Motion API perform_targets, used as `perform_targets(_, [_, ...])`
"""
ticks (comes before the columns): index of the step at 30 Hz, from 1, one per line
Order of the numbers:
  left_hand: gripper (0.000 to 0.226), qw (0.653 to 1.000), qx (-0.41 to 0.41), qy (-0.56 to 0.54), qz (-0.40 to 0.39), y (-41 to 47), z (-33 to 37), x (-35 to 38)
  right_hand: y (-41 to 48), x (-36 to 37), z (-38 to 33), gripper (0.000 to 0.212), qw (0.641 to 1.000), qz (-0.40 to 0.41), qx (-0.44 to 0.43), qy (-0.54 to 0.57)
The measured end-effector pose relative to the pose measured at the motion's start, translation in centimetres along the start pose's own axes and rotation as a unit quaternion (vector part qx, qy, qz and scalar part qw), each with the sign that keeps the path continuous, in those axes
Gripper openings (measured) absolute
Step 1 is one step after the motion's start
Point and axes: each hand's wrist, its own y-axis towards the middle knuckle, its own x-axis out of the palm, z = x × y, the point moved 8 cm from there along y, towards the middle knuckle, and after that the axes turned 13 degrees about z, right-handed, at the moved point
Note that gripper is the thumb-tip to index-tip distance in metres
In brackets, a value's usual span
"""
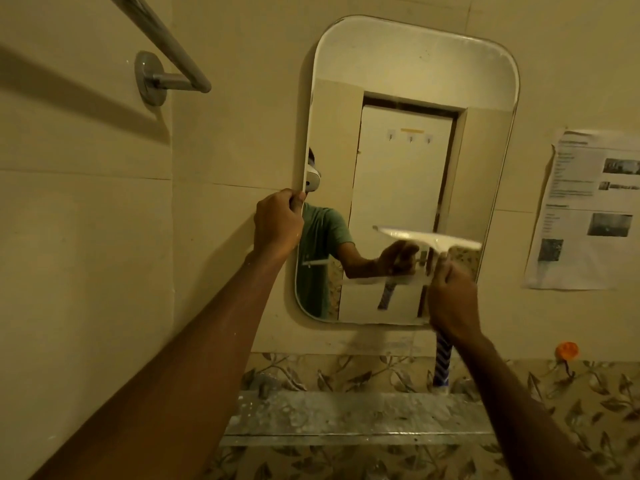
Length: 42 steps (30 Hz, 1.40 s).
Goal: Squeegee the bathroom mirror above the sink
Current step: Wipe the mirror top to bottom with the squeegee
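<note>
At lower mirror [398,81]: right hand [450,299] grips squeegee [429,239], blade near-horizontal, handle down; left hand [277,220] pinches the mirror's left edge.

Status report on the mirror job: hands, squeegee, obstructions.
Left hand grips mirror at left edge. Right hand grips squeegee handle, blade at lower right of mirror. No obstruction seen.

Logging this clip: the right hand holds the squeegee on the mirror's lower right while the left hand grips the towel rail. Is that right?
Not quite. The head view shows the left hand gripping the mirror's left edge, not the towel rail; the right hand does hold the squeegee.
</note>
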Motion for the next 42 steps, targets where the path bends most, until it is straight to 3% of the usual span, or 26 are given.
perform_targets(6, [0.044, 1.000, -0.012, 0.019, -0.013, -0.5, -0.4, -0.2, -6.4, 0.0, 4.3, 0.050, 0.997, -0.042, 0.060, -0.037])
perform_targets(15, [0.044, 0.999, -0.045, -0.021, -0.021, -0.4, -1.0, 0.0, 4.6, -2.5, 0.1, 0.045, 1.000, 0.000, 0.023, 0.018])
perform_targets(23, [0.045, 1.000, -0.030, 0.003, -0.004, -0.8, -0.9, 0.0, -5.9, -1.1, 6.4, 0.048, 0.996, -0.032, 0.081, -0.023])
perform_targets(25, [0.045, 1.000, -0.019, 0.008, 0.000, -0.8, -0.9, -0.1, -4.9, -1.7, 5.7, 0.048, 0.995, -0.046, 0.087, -0.024])
perform_targets(31, [0.045, 1.000, -0.013, 0.013, -0.001, -0.6, -1.2, 0.2, 2.2, -3.6, 3.7, 0.049, 0.997, 0.010, 0.076, 0.012])
perform_targets(38, [0.044, 0.999, -0.031, -0.015, -0.001, -0.7, -1.6, 0.5, -8.0, 0.2, 7.5, 0.047, 0.992, -0.015, 0.125, -0.001])
perform_targets(42, [0.043, 0.997, -0.066, -0.042, -0.016, -0.8, -2.2, 0.6, -7.8, -1.0, 6.2, 0.049, 0.993, -0.032, 0.111, -0.013])
